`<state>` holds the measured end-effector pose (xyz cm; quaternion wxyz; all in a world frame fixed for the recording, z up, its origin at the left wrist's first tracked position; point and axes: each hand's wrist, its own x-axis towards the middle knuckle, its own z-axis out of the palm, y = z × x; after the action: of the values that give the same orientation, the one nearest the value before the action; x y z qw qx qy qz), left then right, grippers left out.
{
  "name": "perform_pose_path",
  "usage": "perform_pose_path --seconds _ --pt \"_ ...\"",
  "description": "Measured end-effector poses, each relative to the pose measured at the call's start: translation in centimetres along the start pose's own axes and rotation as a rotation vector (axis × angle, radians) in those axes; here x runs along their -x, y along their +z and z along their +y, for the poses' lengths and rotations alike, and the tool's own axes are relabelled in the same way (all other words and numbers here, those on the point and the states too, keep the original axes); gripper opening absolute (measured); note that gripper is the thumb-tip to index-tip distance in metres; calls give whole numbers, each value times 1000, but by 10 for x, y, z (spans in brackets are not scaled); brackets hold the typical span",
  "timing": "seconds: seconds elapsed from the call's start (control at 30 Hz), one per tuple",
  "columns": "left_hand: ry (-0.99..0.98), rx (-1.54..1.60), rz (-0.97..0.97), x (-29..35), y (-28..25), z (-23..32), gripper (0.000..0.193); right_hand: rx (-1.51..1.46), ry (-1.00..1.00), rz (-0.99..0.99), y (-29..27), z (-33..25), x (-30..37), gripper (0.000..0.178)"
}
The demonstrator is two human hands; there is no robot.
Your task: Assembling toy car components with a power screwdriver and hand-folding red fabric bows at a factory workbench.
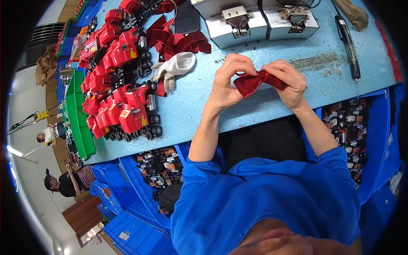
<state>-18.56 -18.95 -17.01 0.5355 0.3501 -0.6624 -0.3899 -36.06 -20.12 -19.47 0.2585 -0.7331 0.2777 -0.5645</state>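
Above the near part of the light-blue worktable (pixel 195 108), I hold a dark red fabric bow (pixel 250 84) between both hands. It is gathered at the middle, and its two sides flare out. My left hand (pixel 229 80) is closed on the bow's left side, with thumb and fingertips near the gather. The right side is pinched by my right hand (pixel 290 83), whose fingers hide part of the cloth. Farther left, loose dark red fabric strips (pixel 180 44) lie in a heap, with a white glove (pixel 182 63) in front of them.
Rows of red toy trucks (pixel 134 106) fill the table's left side. Two metal-topped fixtures (pixel 238 21) stand beyond my hands. An electric screwdriver (pixel 348 46) is at right. Blue bins of parts (pixel 376 140) flank me. A green crate (pixel 78 114) and two people are farther left.
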Motion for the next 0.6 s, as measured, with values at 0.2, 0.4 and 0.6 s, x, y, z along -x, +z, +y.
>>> perform_pose_path --seconds 0.2,0.4,0.6 --pt "269 -221 -64 -6 -5 0 24 16 -48 -7 -1 2 0 31" --pt "396 -401 -56 -2 -5 3 26 -158 187 -73 1 1 2 32" --pt "435 -357 17 -5 -1 -4 31 -280 402 -35 -1 -2 2 37"
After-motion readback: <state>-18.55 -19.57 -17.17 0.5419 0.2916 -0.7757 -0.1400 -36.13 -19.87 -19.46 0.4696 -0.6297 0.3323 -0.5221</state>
